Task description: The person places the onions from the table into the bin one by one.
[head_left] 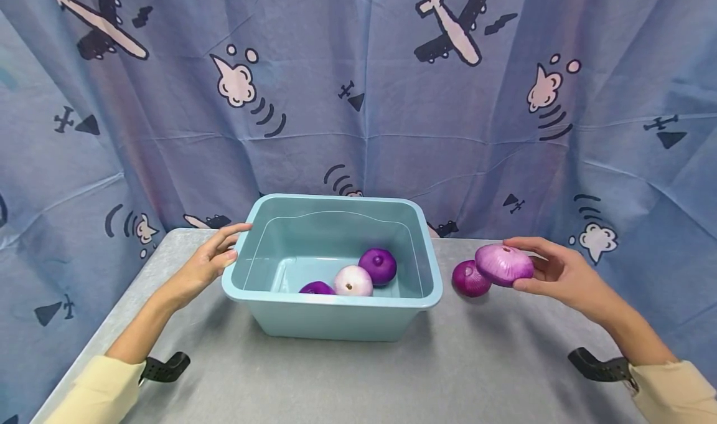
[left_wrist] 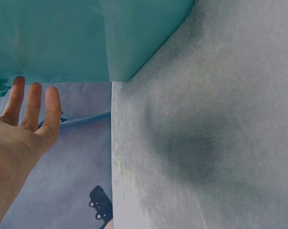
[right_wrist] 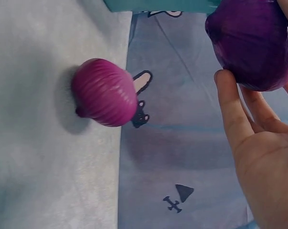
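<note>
A light-blue plastic bin (head_left: 336,318) stands mid-table in the head view. Inside lie a dark purple onion (head_left: 378,266), a white onion (head_left: 353,281) and another purple onion (head_left: 317,288), half hidden by the front wall. My left hand (head_left: 204,265) is at the bin's left rim, fingers extended; in the left wrist view its fingers (left_wrist: 33,102) look fairly straight beside the wall. My right hand (head_left: 560,274) pinches a purple onion (head_left: 504,265) between thumb and fingers, to the right of the bin. Just behind it, a smaller purple onion (head_left: 470,279) rests on the table.
The grey table (head_left: 358,380) extends in front of and on both sides of the bin. A blue curtain (head_left: 313,100) printed with airplanes hangs behind the table. Each wrist wears a black strap (head_left: 166,368) with a part sticking out over the table.
</note>
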Tool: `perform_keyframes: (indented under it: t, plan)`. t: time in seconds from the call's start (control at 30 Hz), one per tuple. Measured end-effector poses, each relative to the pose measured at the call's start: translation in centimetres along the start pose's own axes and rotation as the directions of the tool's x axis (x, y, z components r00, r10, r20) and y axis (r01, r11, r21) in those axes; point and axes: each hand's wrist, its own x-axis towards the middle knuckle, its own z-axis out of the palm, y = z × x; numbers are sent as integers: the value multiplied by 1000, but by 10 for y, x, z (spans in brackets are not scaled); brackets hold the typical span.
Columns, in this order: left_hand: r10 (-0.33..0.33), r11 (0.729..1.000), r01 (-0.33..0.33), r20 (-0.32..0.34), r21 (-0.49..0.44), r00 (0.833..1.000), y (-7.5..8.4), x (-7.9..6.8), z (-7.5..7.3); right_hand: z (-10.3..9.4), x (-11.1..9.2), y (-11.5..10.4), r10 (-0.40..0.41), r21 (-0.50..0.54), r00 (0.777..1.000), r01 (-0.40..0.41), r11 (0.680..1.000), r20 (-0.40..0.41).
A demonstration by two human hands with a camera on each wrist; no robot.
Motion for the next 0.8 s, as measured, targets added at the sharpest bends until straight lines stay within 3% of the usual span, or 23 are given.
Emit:
perform_keyframes:
  t: [0.8]
  plan:
    - [-3,1000,3,3,-4,1000,-1,1,0,5,34,-28,-47,-10,999,47,999,6]
